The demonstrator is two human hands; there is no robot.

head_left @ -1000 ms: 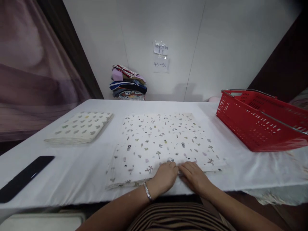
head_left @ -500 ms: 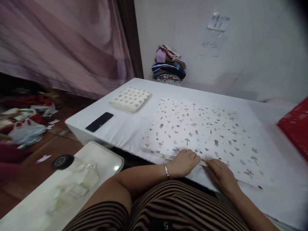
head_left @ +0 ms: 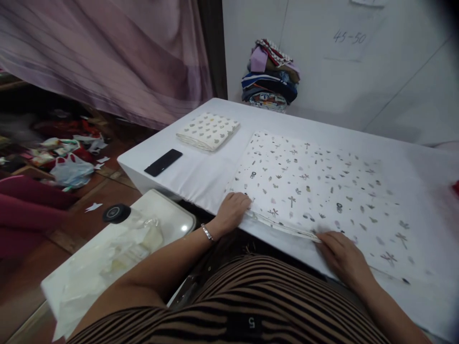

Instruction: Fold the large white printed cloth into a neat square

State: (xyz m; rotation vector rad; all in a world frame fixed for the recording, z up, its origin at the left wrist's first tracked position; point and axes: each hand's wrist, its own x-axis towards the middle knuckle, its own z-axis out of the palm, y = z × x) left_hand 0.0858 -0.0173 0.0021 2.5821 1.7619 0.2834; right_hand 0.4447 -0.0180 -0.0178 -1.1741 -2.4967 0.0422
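Note:
A white cloth printed with small palm trees, leaves and other motifs [head_left: 287,177] lies spread and folded in layers on the white-covered table [head_left: 208,179]. My left hand [head_left: 233,210] is closed over its near left corner, thumb side hidden under the edge. Farther right along the same front edge, my right hand [head_left: 342,253] pinches the layered cloth between thumb and fingers. Between the two hands the stacked edges show as a thin band. A second cloth, folded into a square with grey-green prints [head_left: 208,131], rests at the back left.
A black phone [head_left: 163,162] lies near the table's left edge. Below it stands a white bench-like surface [head_left: 75,267] bearing a black round object [head_left: 116,213] and clear plastic. Piled fabrics [head_left: 270,79] are by the wall, and a pink curtain [head_left: 143,57] hangs at left.
My left hand has slid left along the front edge to the cloth's corner. My right hand stays on the edge, and the head view has shifted a little.

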